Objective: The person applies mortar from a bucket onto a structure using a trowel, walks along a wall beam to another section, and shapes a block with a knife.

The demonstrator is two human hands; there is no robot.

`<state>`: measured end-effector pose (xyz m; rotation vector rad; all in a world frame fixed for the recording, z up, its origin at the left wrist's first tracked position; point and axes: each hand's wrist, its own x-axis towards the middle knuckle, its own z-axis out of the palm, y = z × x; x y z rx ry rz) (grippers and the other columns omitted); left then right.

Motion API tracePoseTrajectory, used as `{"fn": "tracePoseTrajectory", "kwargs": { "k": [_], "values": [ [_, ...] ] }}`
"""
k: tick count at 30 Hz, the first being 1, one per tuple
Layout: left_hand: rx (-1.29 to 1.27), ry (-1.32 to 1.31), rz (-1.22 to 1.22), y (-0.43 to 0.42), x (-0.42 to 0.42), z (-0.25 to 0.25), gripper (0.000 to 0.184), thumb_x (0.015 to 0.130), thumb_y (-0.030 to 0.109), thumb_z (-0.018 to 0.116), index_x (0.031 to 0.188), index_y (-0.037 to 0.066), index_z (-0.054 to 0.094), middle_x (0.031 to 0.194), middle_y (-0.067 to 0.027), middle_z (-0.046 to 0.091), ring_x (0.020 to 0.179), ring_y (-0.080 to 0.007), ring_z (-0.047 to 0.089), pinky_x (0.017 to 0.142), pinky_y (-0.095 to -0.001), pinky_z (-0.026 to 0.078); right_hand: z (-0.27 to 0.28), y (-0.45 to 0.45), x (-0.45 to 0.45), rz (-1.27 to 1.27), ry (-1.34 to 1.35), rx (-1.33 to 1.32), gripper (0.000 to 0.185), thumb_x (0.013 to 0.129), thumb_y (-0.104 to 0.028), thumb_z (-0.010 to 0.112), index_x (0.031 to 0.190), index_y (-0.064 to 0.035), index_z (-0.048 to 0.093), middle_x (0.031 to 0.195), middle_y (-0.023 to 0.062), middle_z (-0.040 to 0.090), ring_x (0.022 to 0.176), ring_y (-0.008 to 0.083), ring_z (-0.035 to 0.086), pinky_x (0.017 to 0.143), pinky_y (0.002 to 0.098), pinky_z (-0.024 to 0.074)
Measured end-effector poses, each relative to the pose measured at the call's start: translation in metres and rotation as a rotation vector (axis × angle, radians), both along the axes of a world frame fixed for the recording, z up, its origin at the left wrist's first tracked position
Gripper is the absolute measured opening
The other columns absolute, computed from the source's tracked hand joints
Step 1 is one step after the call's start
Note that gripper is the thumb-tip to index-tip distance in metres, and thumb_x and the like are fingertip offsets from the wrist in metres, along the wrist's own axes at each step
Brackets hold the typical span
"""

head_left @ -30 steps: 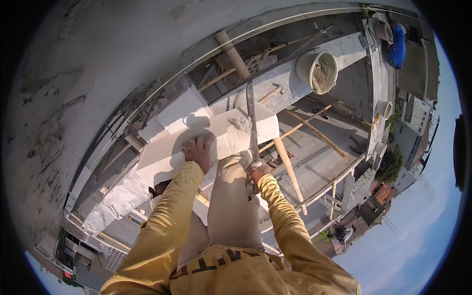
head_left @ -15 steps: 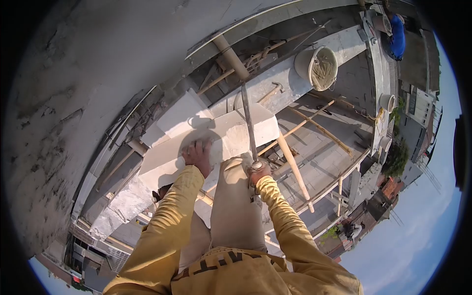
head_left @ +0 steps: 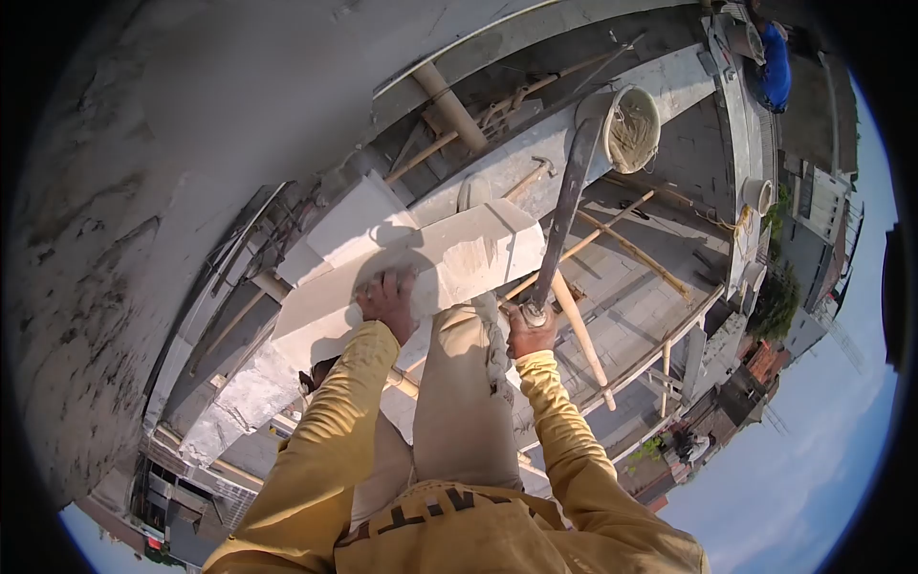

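A pale, long lightweight block lies across a rough concrete ledge, with my knee against its near side. My left hand rests on the block with its fingers laid over the top face. In my right hand, closed round the handle end, is a long dark blade. It points up and away past the block's right end, apart from it. Whether the blade has teeth cannot be made out. A thin line crosses the block near its right end.
A bucket of grey mortar stands on the beam beyond, near a hammer. Bamboo poles cross the drop at right. Another pale block lies behind mine. A person in blue is far off at upper right.
My right hand has moved right, swinging the blade off the block's right part to beyond its end and turning its broad face into view. My left hand stays put.
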<state>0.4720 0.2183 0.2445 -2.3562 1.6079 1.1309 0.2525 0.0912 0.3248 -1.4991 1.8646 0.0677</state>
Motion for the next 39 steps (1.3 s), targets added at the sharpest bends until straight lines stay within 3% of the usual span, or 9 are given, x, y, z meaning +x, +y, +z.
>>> {"fn": "tracePoseTrajectory", "kwargs": {
  "k": [3,6,9,15,21,26,32,35,39],
  "values": [
    [0.009,-0.030,-0.015,-0.003,0.004,-0.003,0.112,0.058,0.045,0.089,0.150,0.020,0.030,0.145,-0.0121,0.032,0.134,-0.0349,0.031,0.104,-0.0629,0.026,-0.050,0.015,-0.034,0.439,-0.001,0.640,0.038,0.083,-0.022,0.074,0.114,-0.0033,0.063,0.100,0.0134,0.070,0.094,0.0298,0.066,0.077,0.0394,0.0548],
    [0.074,0.019,-0.019,0.007,-0.003,0.005,0.112,0.057,0.044,0.089,0.149,0.020,0.031,0.145,-0.0120,0.032,0.134,-0.0348,0.031,0.104,-0.0628,0.026,-0.024,0.000,-0.046,-0.294,-0.215,0.870,0.028,0.083,-0.028,0.078,0.094,-0.0037,0.068,0.078,0.0008,0.065,0.073,0.0178,0.062,0.057,0.0392,0.0523],
    [0.049,0.010,-0.007,0.000,0.003,0.001,0.111,0.057,0.044,0.089,0.149,0.019,0.032,0.144,-0.0124,0.033,0.134,-0.0350,0.032,0.105,-0.0615,0.025,0.013,-0.022,-0.025,0.058,-0.185,0.246,0.029,0.082,-0.027,0.080,0.087,-0.0016,0.065,0.073,0.0012,0.063,0.064,0.0124,0.057,0.058,0.0293,0.0475],
    [-0.013,-0.006,-0.039,0.004,0.000,-0.002,0.111,0.058,0.047,0.087,0.150,0.018,0.031,0.143,-0.0135,0.033,0.134,-0.0352,0.031,0.106,-0.0595,0.023,0.035,-0.042,0.017,-0.327,-0.384,-0.247,0.023,0.088,-0.022,0.074,0.084,-0.0040,0.061,0.069,-0.0017,0.058,0.059,0.0093,0.052,0.055,0.0268,0.0438],
    [0.040,-0.043,-0.044,-0.003,0.004,-0.003,0.112,0.058,0.046,0.087,0.150,0.017,0.030,0.143,-0.0146,0.033,0.133,-0.0349,0.031,0.106,-0.0594,0.023,-0.032,0.023,-0.029,-0.397,-0.449,0.979,0.040,0.077,-0.023,0.082,0.108,-0.0008,0.069,0.099,0.0090,0.070,0.092,0.0170,0.064,0.075,0.0377,0.0547],
    [-0.048,-0.017,-0.032,0.003,0.001,-0.004,0.111,0.056,0.044,0.089,0.148,0.017,0.032,0.142,-0.0142,0.034,0.131,-0.0353,0.033,0.105,-0.0589,0.024,0.004,-0.014,-0.025,0.048,-0.218,0.305,0.032,0.078,-0.029,0.082,0.082,-0.0020,0.066,0.071,0.0012,0.062,0.067,0.0126,0.055,0.064,0.0306,0.0463],
    [-0.083,-0.041,-0.029,0.008,-0.002,-0.008,0.111,0.054,0.045,0.089,0.147,0.019,0.034,0.142,-0.0137,0.034,0.132,-0.0345,0.032,0.105,-0.0589,0.023,0.016,-0.026,0.011,-0.386,-0.314,-0.091,0.031,0.081,-0.026,0.079,0.078,-0.0028,0.060,0.066,0.0008,0.059,0.056,0.0128,0.050,0.056,0.0307,0.0435],
    [-0.079,-0.055,-0.030,0.009,-0.004,-0.008,0.111,0.055,0.046,0.088,0.148,0.020,0.035,0.142,-0.0133,0.034,0.132,-0.0343,0.032,0.105,-0.0594,0.023,-0.035,0.037,-0.026,0.056,-0.230,0.740,0.039,0.081,-0.024,0.080,0.106,0.0032,0.069,0.101,0.0103,0.070,0.093,0.0188,0.064,0.084,0.0342,0.0497],
    [-0.036,-0.031,-0.046,0.006,0.000,-0.005,0.111,0.056,0.047,0.088,0.149,0.020,0.033,0.142,-0.0131,0.034,0.132,-0.0349,0.033,0.105,-0.0603,0.023,-0.026,0.034,-0.034,-0.131,-0.451,0.880,0.044,0.081,-0.031,0.079,0.111,-0.0001,0.070,0.106,0.0077,0.071,0.093,0.0175,0.064,0.087,0.0347,0.0498]
  ]
}}
